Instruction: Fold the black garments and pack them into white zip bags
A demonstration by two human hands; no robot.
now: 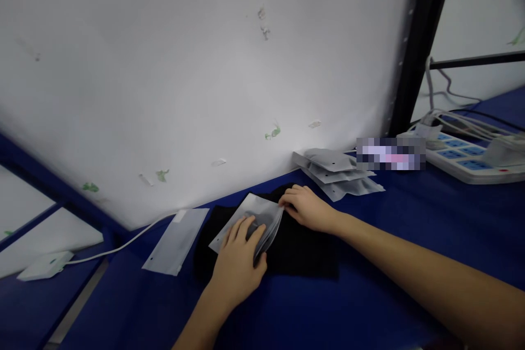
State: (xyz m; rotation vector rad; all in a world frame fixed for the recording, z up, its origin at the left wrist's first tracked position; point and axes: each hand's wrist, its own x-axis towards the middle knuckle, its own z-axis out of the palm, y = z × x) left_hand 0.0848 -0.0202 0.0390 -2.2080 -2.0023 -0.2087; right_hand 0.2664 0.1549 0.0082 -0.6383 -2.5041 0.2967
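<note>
A stack of frosted plastic bags (pixel 257 206) lies on a black cloth (pixel 305 251) on the blue table. My left hand (pixel 241 257) rests over the bags with its fingers spread; something dark shows through beneath them. At the stack's right corner, the fingertips of my right hand (pixel 305 206) pinch the edge of the bags. One flat frosted bag (pixel 176 241) lies left of the cloth. Behind my right hand sits another pile of frosted bags (pixel 334 169), which look filled.
A white power strip (pixel 467 161) with tangled cables is at the right. A white adapter (pixel 46 266) with a cable lies at the left. The white wall (pixel 205 76) rises behind the blue table (pixel 287 314); a black post (pixel 422 38) stands at right.
</note>
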